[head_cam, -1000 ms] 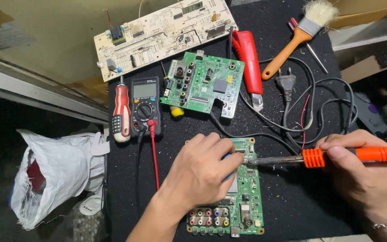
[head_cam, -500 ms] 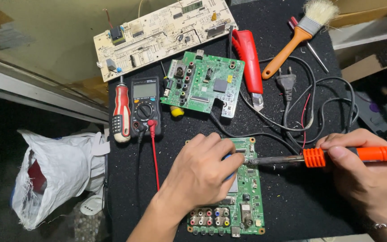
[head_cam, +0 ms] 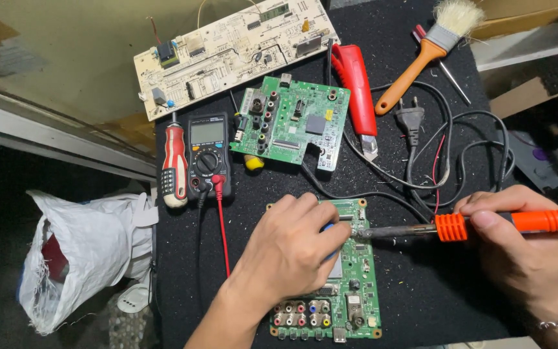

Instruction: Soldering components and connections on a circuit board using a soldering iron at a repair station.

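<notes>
Nothing much has moved since a moment ago; our hands stay put. On the black foam mat (head_cam: 279, 194) lies the green circuit board with coloured round sockets (head_cam: 350, 304). Our left hand (head_cam: 292, 249) presses flat on it, fingers curled; we cannot tell what small blue thing it pinches. Our right hand (head_cam: 518, 249) grips the orange-handled soldering iron (head_cam: 485, 224), its hot tip touching the board's top edge. That tip sits just beside our left fingers, so a slip could burn them.
</notes>
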